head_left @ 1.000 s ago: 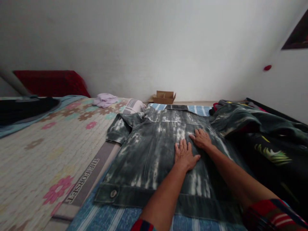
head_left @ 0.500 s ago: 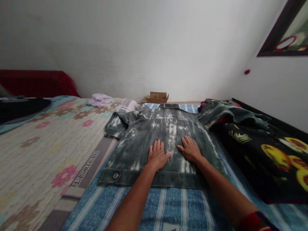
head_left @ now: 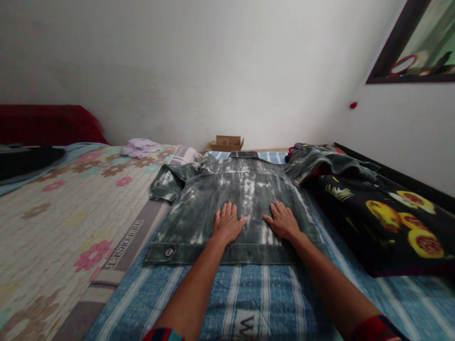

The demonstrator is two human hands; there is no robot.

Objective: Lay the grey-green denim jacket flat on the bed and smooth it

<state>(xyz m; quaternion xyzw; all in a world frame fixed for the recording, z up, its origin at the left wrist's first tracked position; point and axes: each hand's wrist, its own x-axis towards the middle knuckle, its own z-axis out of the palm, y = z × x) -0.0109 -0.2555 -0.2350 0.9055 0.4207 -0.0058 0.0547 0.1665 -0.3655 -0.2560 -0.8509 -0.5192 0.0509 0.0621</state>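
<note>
You are looking down a bed [head_left: 270,303] covered by a blue striped sheet, with a white wall at its far end. To the left lies a pale quilt [head_left: 67,213] printed with pink and brown flowers, its grey border touching the sheet. To the right sits a black blanket [head_left: 387,222] with yellow and red fruit prints.

In the middle of the blue sheet, a grey-green acid-washed denim jacket [head_left: 245,194] lies flat, back side up, collar at the far end and waistband nearest you. Its left sleeve is folded onto the quilt's edge; its right sleeve is draped up over the black blanket. A metal button shows on the near left corner of the waistband.

Your left hand [head_left: 227,223] rests palm down on the lower back of the jacket, fingers spread, grip released. Your right hand [head_left: 283,221] lies flat just beside it to the right, also spread open and grasping nothing; the two hands are near each other but apart.

Far off, a small cardboard box [head_left: 226,142] sits against the wall, and a crumpled lilac cloth [head_left: 140,147] lies on the quilt's far end.
</note>
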